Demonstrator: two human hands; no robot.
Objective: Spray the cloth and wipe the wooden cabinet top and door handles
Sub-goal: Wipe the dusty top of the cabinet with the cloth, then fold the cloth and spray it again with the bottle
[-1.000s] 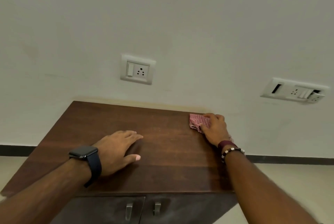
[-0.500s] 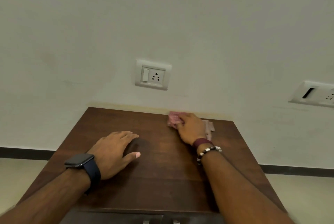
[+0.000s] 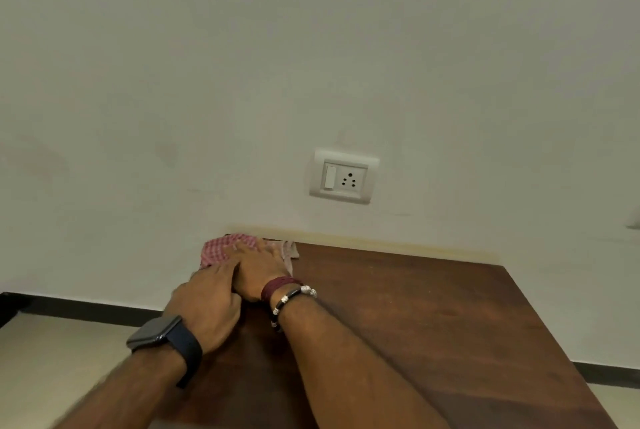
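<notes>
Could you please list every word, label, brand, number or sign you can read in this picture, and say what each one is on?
There is no readable text.
White wall socket plate with switch: no lettering visible.
Dark smartwatch on the left wrist: screen dark, nothing shown.
Pink checked cloth: only a pattern.
Brown wooden cabinet top: bare of marks.

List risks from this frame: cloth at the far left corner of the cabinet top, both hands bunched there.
1. The cloth overhangs the far left corner of the cabinet top; a further push left could sweep it off.
2. The left hand sits against the right hand, crowding the stroke.
3. The cloth lies against the wall, so any wetness could mark the paint.
</notes>
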